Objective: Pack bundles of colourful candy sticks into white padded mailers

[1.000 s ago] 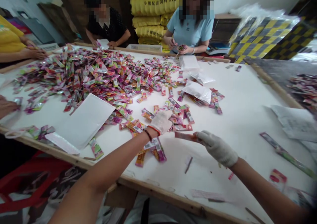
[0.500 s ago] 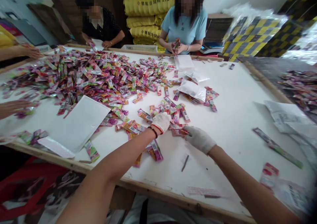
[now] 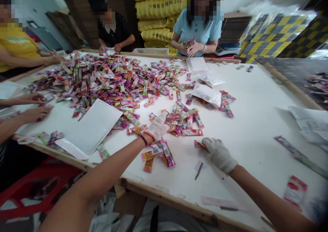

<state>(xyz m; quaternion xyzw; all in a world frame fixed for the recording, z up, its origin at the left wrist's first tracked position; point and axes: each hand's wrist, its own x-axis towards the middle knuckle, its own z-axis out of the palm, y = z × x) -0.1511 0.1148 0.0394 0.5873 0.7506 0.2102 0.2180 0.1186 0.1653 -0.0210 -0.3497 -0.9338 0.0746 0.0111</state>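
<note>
My left hand, in a white glove, reaches over small colourful packets at the middle of the white table; its fingers are apart and no packet shows in them. To its right, my gloved right hand is closed on a reddish packet, whose end sticks out past the fingertips. Several purple and orange packets lie just below my left hand. A large heap of similar packets covers the back left. One pink packet lies flat between my hands.
A white envelope lies at the left, and filled white bags sit behind the packets. Three people are around the far and left sides. Another pair of hands works at the left edge. A thin dark strip lies near the front.
My left hand has moved left off the small packets and opened. My right hand has drawn away from them with a packet. The view has shifted slightly left.
</note>
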